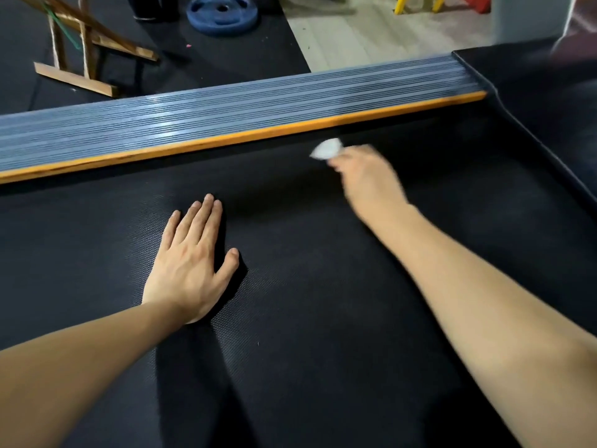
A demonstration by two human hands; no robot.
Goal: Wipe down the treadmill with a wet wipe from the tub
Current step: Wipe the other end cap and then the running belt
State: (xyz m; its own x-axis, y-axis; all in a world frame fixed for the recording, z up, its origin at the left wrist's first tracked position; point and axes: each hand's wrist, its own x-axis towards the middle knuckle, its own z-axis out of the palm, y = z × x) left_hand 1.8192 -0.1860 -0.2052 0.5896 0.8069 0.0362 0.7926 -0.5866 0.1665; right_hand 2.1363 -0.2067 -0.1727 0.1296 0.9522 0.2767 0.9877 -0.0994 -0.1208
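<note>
Left hand (pixel 190 270) flat, fingers straight, on treadmill belt (pixel 307 318); blurred right hand (pixel 365 176) pinching white wipe (pixel 326 149) near ribbed side rail (pixel 226 118).

My left hand (pixel 193 260) lies flat, fingers straight and together, palm down on the black textured treadmill belt (pixel 307 318), which fills most of what I see. Beyond that hand, along the belt's far edge, runs an orange strip (pixel 245 140), and just past the strip the grey ribbed side rail (pixel 193 118). Further along the belt from my left hand, near the strip, my right hand (pixel 365 176) is blurred and holds a small white wipe (pixel 326 148) against the belt surface. Past the rail the dark gym floor (pixel 226 66) carries a blue weight plate (pixel 223 12) and a wooden frame (pixel 84 50).
</note>
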